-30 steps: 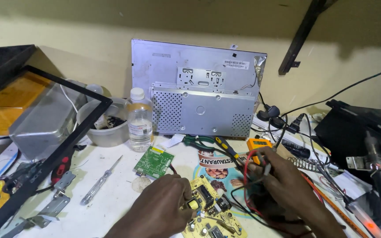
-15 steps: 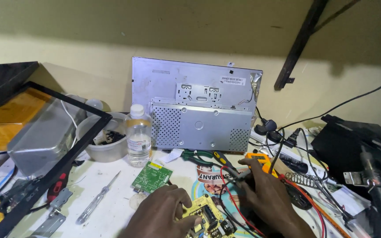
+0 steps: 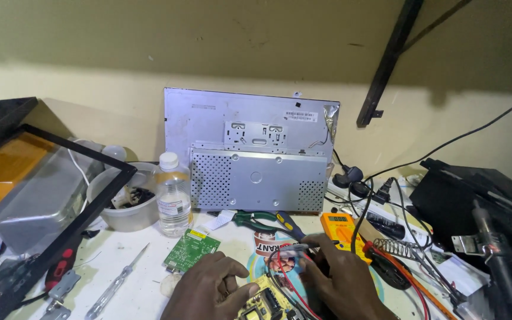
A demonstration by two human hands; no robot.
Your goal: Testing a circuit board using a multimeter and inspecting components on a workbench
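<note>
A: What are the hands on?

B: The left hand (image 3: 211, 287) lies curled over the yellow board (image 3: 260, 303) at the bottom edge of the view, thumb and fingers pressed on its near side; my guess is it pins the board flat so it won't slide. Closed on the board's edge or only resting on it, I cannot tell, since the frame cuts the board off

A: And the right?

B: The right hand (image 3: 336, 278) has its fingertips pinched together on a slim probe (image 3: 294, 248), held low and angled toward the board. The red lead (image 3: 285, 281) loops from there between the two hands

A: Where does the lead go?

B: Seemingly toward the meter (image 3: 342, 230), the orange one lying face up just behind the right hand, probably put there so its screen can be read while both hands stay on the board

A: What else is close?

B: A green board (image 3: 192, 250) lies just beyond the left hand, apart from it. Green pliers (image 3: 256, 220) lie behind it, a bottle (image 3: 173, 195) stands upright beside a bowl (image 3: 122, 204), and a screwdriver (image 3: 117, 281) lies off to the left. The metal panel (image 3: 256, 155) leans upright against the wall, its back facing out
</note>
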